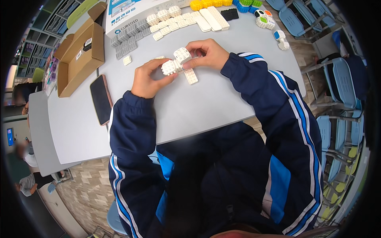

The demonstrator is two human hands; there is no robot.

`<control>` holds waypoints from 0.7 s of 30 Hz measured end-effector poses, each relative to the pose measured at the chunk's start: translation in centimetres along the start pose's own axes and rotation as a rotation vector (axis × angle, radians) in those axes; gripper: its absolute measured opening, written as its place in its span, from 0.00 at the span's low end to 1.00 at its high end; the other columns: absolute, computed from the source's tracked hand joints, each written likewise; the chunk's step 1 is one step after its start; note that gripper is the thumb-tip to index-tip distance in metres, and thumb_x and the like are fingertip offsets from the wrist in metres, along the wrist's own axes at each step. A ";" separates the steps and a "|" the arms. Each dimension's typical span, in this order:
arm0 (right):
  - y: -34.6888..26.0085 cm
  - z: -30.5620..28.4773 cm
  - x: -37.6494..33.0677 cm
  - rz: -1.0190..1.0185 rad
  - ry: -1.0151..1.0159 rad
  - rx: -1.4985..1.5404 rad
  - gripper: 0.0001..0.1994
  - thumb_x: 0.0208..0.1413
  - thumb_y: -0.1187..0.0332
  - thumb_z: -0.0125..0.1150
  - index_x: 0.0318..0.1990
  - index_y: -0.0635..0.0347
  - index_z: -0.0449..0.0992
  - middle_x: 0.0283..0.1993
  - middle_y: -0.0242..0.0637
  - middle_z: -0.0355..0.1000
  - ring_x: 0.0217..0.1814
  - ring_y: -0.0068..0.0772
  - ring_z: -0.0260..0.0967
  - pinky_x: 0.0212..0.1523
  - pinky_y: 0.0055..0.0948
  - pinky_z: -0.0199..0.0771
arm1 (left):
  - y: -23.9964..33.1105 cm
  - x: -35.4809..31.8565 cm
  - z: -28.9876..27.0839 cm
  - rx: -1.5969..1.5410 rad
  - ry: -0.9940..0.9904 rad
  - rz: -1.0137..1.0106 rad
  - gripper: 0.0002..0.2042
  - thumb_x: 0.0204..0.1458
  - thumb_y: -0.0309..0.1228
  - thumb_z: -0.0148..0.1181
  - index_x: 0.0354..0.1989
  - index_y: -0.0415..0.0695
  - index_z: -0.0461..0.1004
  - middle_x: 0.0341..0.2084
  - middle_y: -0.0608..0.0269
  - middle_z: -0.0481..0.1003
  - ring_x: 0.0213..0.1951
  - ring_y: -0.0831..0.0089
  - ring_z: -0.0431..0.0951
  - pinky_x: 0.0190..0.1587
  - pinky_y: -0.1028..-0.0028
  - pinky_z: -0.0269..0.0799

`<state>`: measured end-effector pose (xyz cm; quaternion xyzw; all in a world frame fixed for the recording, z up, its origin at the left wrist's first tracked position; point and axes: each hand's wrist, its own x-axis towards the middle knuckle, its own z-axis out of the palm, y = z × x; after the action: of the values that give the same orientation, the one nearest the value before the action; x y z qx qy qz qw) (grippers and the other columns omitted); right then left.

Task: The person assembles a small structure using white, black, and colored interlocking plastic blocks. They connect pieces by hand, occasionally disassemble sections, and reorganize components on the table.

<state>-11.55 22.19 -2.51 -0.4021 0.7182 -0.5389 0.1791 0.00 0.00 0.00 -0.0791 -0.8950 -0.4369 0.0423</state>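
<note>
Over the grey-white table, my left hand [147,77] pinches a white studded cube block [170,68] between thumb and fingers. My right hand [208,54] grips a second white cube block [182,55], its fingers closed on the far side. The two blocks meet at a narrow joint, and the fingers partly hide it. Below them a flat white studded plate [191,76] slants toward me; whether it is attached to the cubes I cannot tell. A small white piece [159,57] shows just behind my left fingers.
Rows of grey pieces [129,41] and white pieces [174,23] lie at the back, with yellow blocks [206,4] behind. An open cardboard box [81,59] and a phone [101,99] are on the left. Multicoloured blocks [264,20] sit back right. Blue chairs [337,85] stand right.
</note>
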 end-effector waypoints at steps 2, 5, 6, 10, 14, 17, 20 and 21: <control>-0.2 0.1 -0.1 -0.002 -0.008 -0.014 0.18 0.44 0.55 0.77 0.38 0.56 0.80 0.30 0.24 0.64 0.31 0.19 0.57 0.32 0.21 0.58 | -0.2 0.0 0.1 -0.032 0.008 0.006 0.20 0.42 0.28 0.73 0.46 0.39 0.79 0.44 0.57 0.80 0.49 0.70 0.77 0.58 0.71 0.65; -0.2 0.3 0.1 -0.046 0.023 -0.044 0.22 0.40 0.53 0.78 0.39 0.59 0.81 0.30 0.26 0.71 0.32 0.19 0.62 0.33 0.21 0.61 | -0.5 0.0 -0.3 0.042 0.036 0.122 0.18 0.40 0.28 0.74 0.42 0.38 0.80 0.38 0.55 0.80 0.43 0.66 0.80 0.50 0.71 0.72; -0.1 0.3 0.1 -0.061 0.024 -0.056 0.22 0.40 0.53 0.78 0.38 0.59 0.81 0.30 0.26 0.71 0.32 0.19 0.62 0.33 0.21 0.62 | -0.5 0.1 -0.3 0.053 0.037 0.129 0.18 0.40 0.28 0.74 0.42 0.38 0.80 0.38 0.55 0.80 0.42 0.66 0.80 0.49 0.71 0.72; 0.2 0.2 0.0 -0.103 0.023 -0.091 0.22 0.40 0.54 0.78 0.37 0.61 0.80 0.31 0.28 0.71 0.31 0.21 0.62 0.33 0.22 0.62 | -0.5 0.1 -0.1 0.076 0.045 0.135 0.19 0.38 0.28 0.74 0.41 0.39 0.80 0.38 0.54 0.81 0.43 0.63 0.80 0.49 0.70 0.72; -0.1 0.1 -0.1 -0.080 0.006 -0.117 0.21 0.40 0.54 0.78 0.36 0.60 0.80 0.31 0.29 0.72 0.34 0.24 0.64 0.34 0.24 0.65 | -0.9 -0.1 0.2 0.120 0.058 0.122 0.19 0.39 0.28 0.74 0.42 0.40 0.81 0.40 0.59 0.80 0.47 0.65 0.76 0.56 0.68 0.65; -0.8 0.1 -0.1 -0.151 0.011 -0.202 0.19 0.43 0.59 0.77 0.36 0.62 0.79 0.32 0.27 0.67 0.35 0.24 0.58 0.32 0.23 0.60 | -0.7 -0.1 -0.2 0.339 0.062 0.242 0.19 0.36 0.31 0.75 0.41 0.44 0.82 0.41 0.65 0.80 0.47 0.67 0.72 0.56 0.67 0.60; -0.8 -0.3 0.0 -0.191 0.002 -0.307 0.19 0.43 0.58 0.76 0.36 0.62 0.79 0.32 0.28 0.67 0.38 0.26 0.60 0.33 0.25 0.61 | -0.2 0.1 -0.1 0.450 0.078 0.245 0.20 0.35 0.35 0.76 0.41 0.48 0.83 0.42 0.72 0.79 0.47 0.70 0.68 0.57 0.66 0.54; -0.9 -0.3 0.2 -0.193 -0.018 -0.312 0.18 0.43 0.58 0.76 0.36 0.62 0.79 0.32 0.29 0.67 0.38 0.27 0.61 0.33 0.26 0.62 | -0.4 0.0 -0.1 0.443 0.083 0.240 0.20 0.35 0.35 0.76 0.41 0.48 0.83 0.42 0.73 0.79 0.47 0.70 0.68 0.57 0.66 0.53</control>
<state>-11.55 22.19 -1.55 -0.4970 0.7495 -0.4319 0.0685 -0.08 -0.28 -0.25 -0.1554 -0.9506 -0.2248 0.1469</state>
